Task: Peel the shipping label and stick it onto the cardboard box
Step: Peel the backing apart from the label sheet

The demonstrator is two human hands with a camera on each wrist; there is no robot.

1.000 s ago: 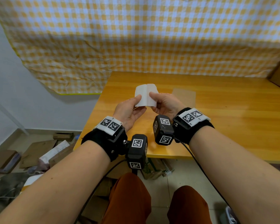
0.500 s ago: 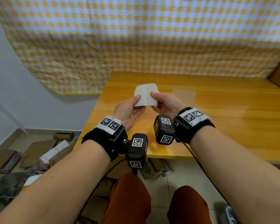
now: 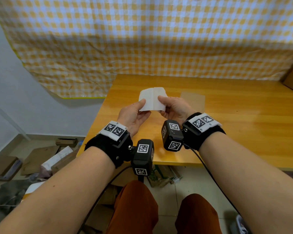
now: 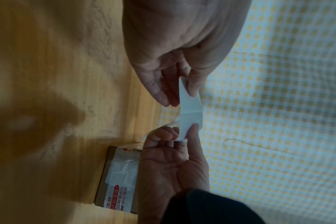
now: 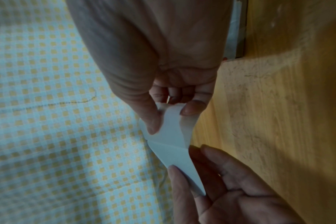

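Fingers point(image 3: 143, 102) of both hands pinch the shipping label point(image 3: 151, 100), left hand point(image 3: 134, 115) w/ thumb on top, right hand point(image 3: 173, 109) at the opposite edge. Best to roll one corner btwn fingertips to split the backing, w/o creasing.

1. the cardboard box point(image 3: 192, 102) lies flat on the table point(image 3: 243, 125), just beyond the right hand point(image 3: 173, 109).
2. right of the cardboard box, bare tabletop runs wide.
3. behind the cardboard box hangs a checked cloth point(image 3: 159, 39).
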